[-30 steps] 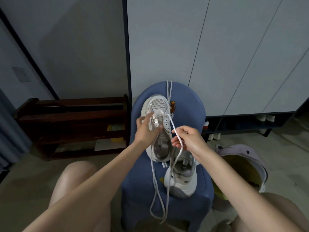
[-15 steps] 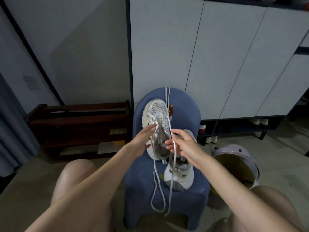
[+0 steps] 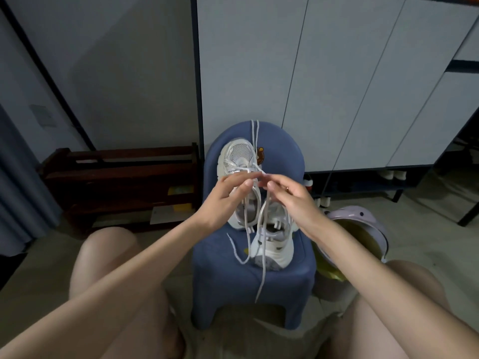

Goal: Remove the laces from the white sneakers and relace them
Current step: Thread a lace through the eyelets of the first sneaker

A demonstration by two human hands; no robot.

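Both hands (image 3: 228, 195) (image 3: 293, 195) pinch a lace (image 3: 261, 244) above the far sneaker (image 3: 239, 161).
Far sneaker lies lengthwise on the stool (image 3: 223, 265), toe pointing far; near sneaker (image 3: 274, 244) sits right, just beside it.

A tall bank of white cabinet doors (image 3: 337, 81) with dark framing rises behind the grip, a grey wall (image 3: 116, 60) to its left. Low left stands a dark wooden rack (image 3: 121, 182). Beige floor (image 3: 427, 229) spreads below; a blue-grey curtain (image 3: 18, 182) hangs far left. Light is dim.
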